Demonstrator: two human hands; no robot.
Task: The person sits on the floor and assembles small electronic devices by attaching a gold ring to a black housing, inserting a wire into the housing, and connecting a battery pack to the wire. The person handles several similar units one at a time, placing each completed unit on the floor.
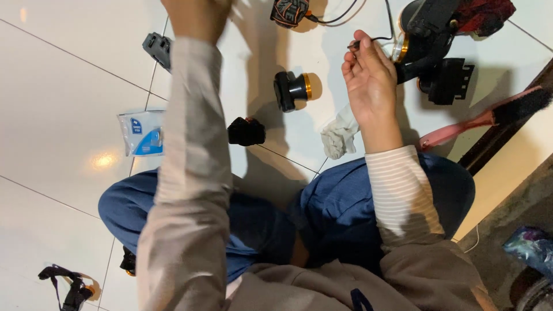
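My right hand [368,78] is raised over the white tiled floor with its fingers curled around a thin dark rod-like tool [352,45] that a black cable runs to. My left hand [196,17] reaches up to the frame's top edge; its fingers are cut off, so what it holds is hidden. Between the hands on the floor lies a black round lamp head with a gold ring [292,89]. A small black block [246,131] rests nearer my knees. A crumpled white cloth [339,133] sits just below my right wrist.
A black and gold device with a bracket [438,52] lies at top right, a pink brush [489,118] beside it. A blue-white packet [142,133] and a black clip part [157,49] lie left. A strapped headlamp [290,11] sits at the top, another strap [66,285] bottom left.
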